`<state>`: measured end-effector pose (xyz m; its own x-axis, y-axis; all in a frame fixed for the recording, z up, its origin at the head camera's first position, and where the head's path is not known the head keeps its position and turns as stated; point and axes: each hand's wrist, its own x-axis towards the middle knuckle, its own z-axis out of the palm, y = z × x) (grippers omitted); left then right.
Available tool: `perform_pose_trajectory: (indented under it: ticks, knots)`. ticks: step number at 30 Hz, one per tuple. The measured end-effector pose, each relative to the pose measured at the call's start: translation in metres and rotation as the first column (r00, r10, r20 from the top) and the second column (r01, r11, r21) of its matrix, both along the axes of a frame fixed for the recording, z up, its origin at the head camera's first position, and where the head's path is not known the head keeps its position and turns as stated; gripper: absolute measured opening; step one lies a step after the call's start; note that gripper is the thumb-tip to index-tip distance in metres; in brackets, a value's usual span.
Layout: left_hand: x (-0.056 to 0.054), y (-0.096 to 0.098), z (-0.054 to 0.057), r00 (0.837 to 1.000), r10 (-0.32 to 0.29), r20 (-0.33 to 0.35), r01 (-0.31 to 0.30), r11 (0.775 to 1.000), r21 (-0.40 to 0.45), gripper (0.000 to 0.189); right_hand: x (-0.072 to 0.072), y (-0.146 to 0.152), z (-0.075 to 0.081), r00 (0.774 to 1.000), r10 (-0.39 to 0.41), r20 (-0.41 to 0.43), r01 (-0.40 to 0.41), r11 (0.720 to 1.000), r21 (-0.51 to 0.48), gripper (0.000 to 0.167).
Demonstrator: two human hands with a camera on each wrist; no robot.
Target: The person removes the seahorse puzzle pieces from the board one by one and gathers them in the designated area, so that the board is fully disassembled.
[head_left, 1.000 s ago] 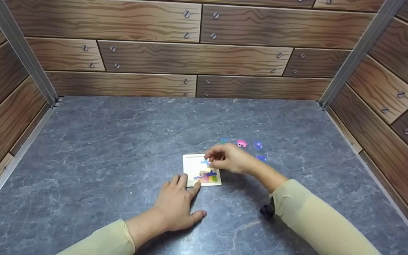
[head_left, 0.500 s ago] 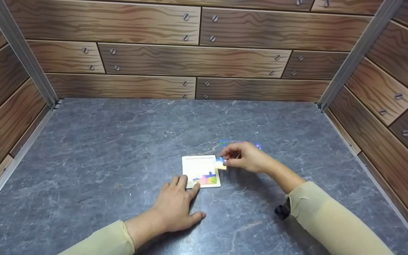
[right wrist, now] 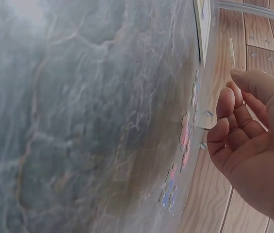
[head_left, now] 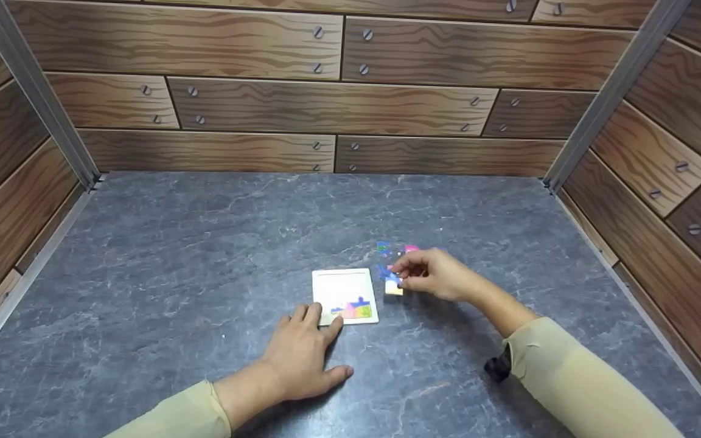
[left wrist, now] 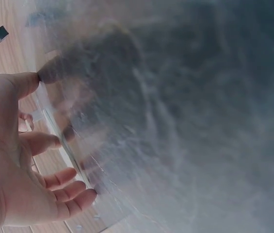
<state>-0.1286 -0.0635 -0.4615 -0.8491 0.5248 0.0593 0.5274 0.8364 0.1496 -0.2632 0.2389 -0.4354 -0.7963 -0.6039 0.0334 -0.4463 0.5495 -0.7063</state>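
A shallow white puzzle tray (head_left: 339, 286) lies on the table with several joined jigsaw pieces (head_left: 356, 310) along its lower right. On the tray's near left corner rests my left hand (head_left: 299, 353), fingers extended; the left wrist view shows these fingers (left wrist: 69, 194) at the tray's edge. Just right of the tray, my right hand (head_left: 439, 277) pinches a blue, white and yellow jigsaw piece (head_left: 394, 287) between thumb and fingertips. In the right wrist view that jigsaw piece (right wrist: 232, 52) appears edge-on, lifted off the table.
Loose jigsaw pieces lie beyond and partly behind my right hand, among them a blue-green piece (head_left: 383, 247) and a pink piece (head_left: 411, 249). The marbled grey table (head_left: 204, 243) is enclosed by wood-patterned walls (head_left: 265, 109) at the back and sides.
My right hand has moved right, from above the tray to beside it, carrying the pinched jigsaw piece along. My left hand stays on the tray corner.
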Motion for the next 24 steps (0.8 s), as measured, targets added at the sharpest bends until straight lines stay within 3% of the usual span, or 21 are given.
perform_pose_trajectory:
  ticks: [10, 18, 24]
  knots:
    - [-0.001, -0.001, -0.005, 0.999, 0.007, -0.043, -0.006, 1.0, 0.013, 0.085, 0.002, 0.002, -0.007, 1.0, 0.011, 0.011, -0.011, 1.0, -0.004, 0.018]
    - [-0.002, -0.002, -0.003, 0.998, -0.007, -0.065, 0.007, 1.0, 0.001, 0.082, 0.003, 0.003, -0.012, 0.999, 0.015, 0.044, -0.015, 1.0, -0.012, 0.019]
    - [-0.005, -0.004, -0.003, 0.996, -0.011, -0.085, 0.015, 0.999, 0.041, 0.078, 0.004, 0.005, -0.015, 0.998, 0.018, 0.059, -0.016, 0.999, -0.037, 0.019]
